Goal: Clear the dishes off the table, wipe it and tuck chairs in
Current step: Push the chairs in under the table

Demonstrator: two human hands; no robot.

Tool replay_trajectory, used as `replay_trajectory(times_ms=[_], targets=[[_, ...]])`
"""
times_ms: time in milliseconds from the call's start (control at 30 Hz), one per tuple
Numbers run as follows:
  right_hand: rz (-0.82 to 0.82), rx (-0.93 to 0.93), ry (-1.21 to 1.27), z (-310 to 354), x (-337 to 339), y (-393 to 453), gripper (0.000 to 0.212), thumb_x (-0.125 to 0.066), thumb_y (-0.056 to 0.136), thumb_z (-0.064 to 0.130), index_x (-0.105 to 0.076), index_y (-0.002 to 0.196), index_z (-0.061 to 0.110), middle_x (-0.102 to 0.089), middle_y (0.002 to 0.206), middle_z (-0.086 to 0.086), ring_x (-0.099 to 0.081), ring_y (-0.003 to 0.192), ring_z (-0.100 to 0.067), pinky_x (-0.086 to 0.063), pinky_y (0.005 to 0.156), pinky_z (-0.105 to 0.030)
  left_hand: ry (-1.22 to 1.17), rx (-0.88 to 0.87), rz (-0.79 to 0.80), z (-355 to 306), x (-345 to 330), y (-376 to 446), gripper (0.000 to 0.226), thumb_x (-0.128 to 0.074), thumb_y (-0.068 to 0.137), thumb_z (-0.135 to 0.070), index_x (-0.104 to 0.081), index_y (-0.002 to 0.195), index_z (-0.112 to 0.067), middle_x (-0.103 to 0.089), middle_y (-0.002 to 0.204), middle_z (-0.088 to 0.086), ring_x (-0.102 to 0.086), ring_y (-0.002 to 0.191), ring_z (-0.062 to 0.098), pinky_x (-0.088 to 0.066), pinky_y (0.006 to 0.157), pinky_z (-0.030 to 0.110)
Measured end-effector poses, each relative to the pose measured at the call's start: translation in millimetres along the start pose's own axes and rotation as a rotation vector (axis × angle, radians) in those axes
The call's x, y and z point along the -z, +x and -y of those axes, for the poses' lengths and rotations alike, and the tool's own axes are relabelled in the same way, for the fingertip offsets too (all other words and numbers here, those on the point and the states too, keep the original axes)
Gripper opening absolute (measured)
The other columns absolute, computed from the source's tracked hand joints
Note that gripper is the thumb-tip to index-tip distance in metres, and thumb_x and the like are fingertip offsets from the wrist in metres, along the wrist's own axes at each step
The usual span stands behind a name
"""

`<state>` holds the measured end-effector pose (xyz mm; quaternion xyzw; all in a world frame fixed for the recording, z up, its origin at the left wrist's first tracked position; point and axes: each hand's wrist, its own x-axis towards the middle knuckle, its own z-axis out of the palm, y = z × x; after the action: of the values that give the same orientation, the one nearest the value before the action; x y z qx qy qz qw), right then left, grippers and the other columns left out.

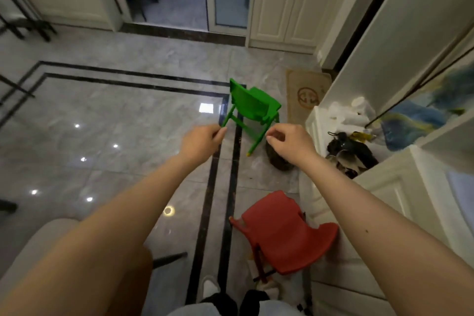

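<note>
Left hand (202,140) reaches out at about 11 o'clock from frame centre, fingers curled, thumb and fingertips pinched on the tip of one leg of the green chair (252,108). Right hand (289,140) is level with it at about 1 o'clock, fingers loosely curled near another green leg; contact is blurred, so I cannot tell whether it actually grips that leg or is just beside it. Green chair is small and plastic, tipped over with legs pointing back toward the person, sitting at 12 o'clock between and beyond both hands; whether it rests on the floor or is lifted is unclear. Red chair (284,233), same small plastic type, lies tilted on the floor at 5 o'clock, under the right forearm, close against a white cabinet (379,195). Grey marble floor (115,115) with black inlay lines runs under everything. Beige mat (305,92) lies at 1 o'clock, just beyond the green chair. Dark bags (351,151) and white bottles (348,113) sit in an open cabinet nook at 3 o'clock. Pale seat edge (38,246) shows at 8 o'clock. White doors (284,0) stand at 12 o'clock, far side.
</note>
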<state>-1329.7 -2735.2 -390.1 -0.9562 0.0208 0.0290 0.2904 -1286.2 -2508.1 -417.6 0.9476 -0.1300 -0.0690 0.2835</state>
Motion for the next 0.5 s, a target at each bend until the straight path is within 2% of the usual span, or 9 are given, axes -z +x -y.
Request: replay_trajectory(times_ms=[67, 167, 267, 400, 500], targets=[[0.056, 0.031, -0.003, 26, -23, 9, 0.014, -0.06, 0.086, 0.028, -0.07, 0.095, 0.023, -0.069, 0.093, 0.005, -0.063, 0.089, -0.015, -0.052, 0.075, -0.03, -0.026, 0.08, -0.012, 34, 17, -16, 0.049, -0.037, 0.098, -0.044, -0.057, 0.066, -0.012, -0.062, 0.065, 0.008, -0.059, 0.062, 0.024, -0.052, 0.068, 0.041], [0.101, 0.09, 0.012, 62, -52, 19, 0.014, -0.061, 0.085, 0.027, -0.071, 0.095, 0.023, -0.071, 0.097, 0.001, -0.064, 0.091, -0.016, -0.054, 0.08, -0.036, -0.075, 0.194, -0.04, 76, 36, -40, 0.054, -0.037, 0.097, -0.049, -0.053, 0.058, -0.016, -0.058, 0.056, 0.002, -0.057, 0.056, 0.02, -0.052, 0.069, 0.038], [0.172, 0.15, -0.011, 97, -83, 26, 0.016, -0.061, 0.085, 0.028, -0.071, 0.095, 0.021, -0.071, 0.096, -0.001, -0.064, 0.09, -0.017, -0.053, 0.081, -0.035, -0.102, 0.328, -0.08, 117, 50, -70, 0.058, -0.035, 0.097, -0.05, -0.053, 0.053, -0.016, -0.056, 0.053, 0.002, -0.058, 0.056, 0.024, -0.053, 0.071, 0.039], [0.267, 0.213, -0.045, 137, -119, 32, 0.011, -0.06, 0.085, 0.032, -0.069, 0.09, 0.027, -0.068, 0.091, 0.006, -0.061, 0.085, -0.011, -0.047, 0.074, -0.026, -0.132, 0.491, -0.149, 161, 61, -114, 0.061, -0.033, 0.098, -0.049, -0.053, 0.05, -0.017, -0.057, 0.053, 0.002, -0.06, 0.06, 0.027, -0.052, 0.074, 0.039], [0.362, 0.282, -0.057, 163, -141, 33, 0.008, -0.059, 0.086, 0.033, -0.066, 0.087, 0.028, -0.066, 0.09, 0.007, -0.061, 0.087, -0.012, -0.051, 0.077, -0.029, -0.183, 0.591, -0.221, 181, 65, -140, 0.061, -0.03, 0.099, -0.046, -0.052, 0.05, -0.018, -0.054, 0.051, 0.0, -0.057, 0.059, 0.025, -0.049, 0.074, 0.035]])
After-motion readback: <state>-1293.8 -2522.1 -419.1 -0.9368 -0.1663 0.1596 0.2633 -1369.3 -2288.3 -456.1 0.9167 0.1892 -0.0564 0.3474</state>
